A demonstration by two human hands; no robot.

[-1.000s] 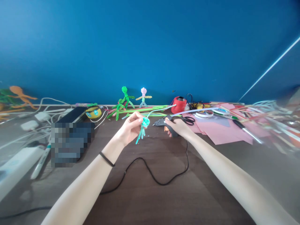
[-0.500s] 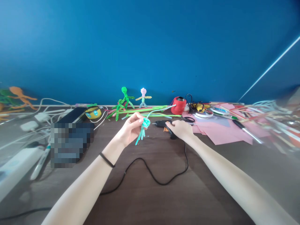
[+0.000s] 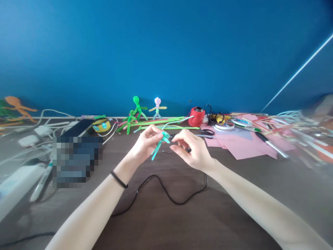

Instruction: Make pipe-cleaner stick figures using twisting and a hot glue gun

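Note:
My left hand point(image 3: 146, 145) pinches a teal pipe-cleaner piece point(image 3: 165, 137) between thumb and fingertips. Short strands dangle below its coiled top, and a pale strand stretches from it toward the upper right. Just to the right, my right hand point(image 3: 194, 147) is empty, its fingers curled and the thumb apart from them, close to the teal piece but not touching it. Behind that hand lies a black glue gun point(image 3: 189, 150), mostly hidden by the fingers. Its black cord point(image 3: 166, 191) winds across the table toward me.
Pipe-cleaner figures, green point(image 3: 136, 100) and pink point(image 3: 157, 101), lean at the blue wall. Green pipe cleaners point(image 3: 158, 122), a red thread spool point(image 3: 196, 116) and scissors point(image 3: 208, 132) lie ahead. Pink paper point(image 3: 244, 149) is right; white cables point(image 3: 28, 140) and a yellow tape roll point(image 3: 101, 125) are left.
My right hand has let go of the glue gun and come left, toward the teal piece. My left hand has stayed in place, with the teal piece turned slightly.

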